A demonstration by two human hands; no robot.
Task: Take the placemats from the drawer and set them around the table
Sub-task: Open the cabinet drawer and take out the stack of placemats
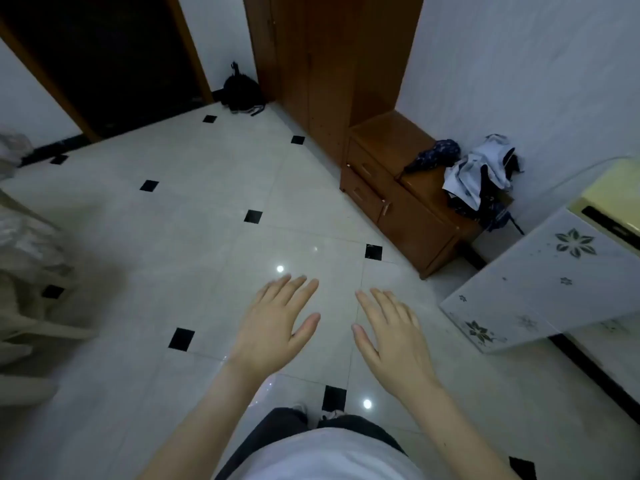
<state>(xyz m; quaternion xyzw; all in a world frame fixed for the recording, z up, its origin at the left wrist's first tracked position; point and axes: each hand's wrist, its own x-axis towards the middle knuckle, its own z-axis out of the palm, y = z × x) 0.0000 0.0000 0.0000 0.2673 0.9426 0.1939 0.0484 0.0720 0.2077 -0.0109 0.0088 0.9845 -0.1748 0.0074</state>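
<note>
My left hand (277, 317) and my right hand (388, 327) are held out in front of me above the tiled floor, palms down, fingers straight, holding nothing. A low brown wooden cabinet (412, 216) with two closed drawers (363, 181) on its front stands ahead to the right, well beyond both hands. A white glass table (540, 282) with flower prints reaches in from the right. No placemats are in sight.
A tall wooden wardrobe (329, 64) stands behind the cabinet. A folded umbrella (436, 155) and crumpled clothes (481, 174) lie on the cabinet top. A black bag (242, 91) sits by the dark doorway (104, 57). Pale chairs (31, 271) stand at left.
</note>
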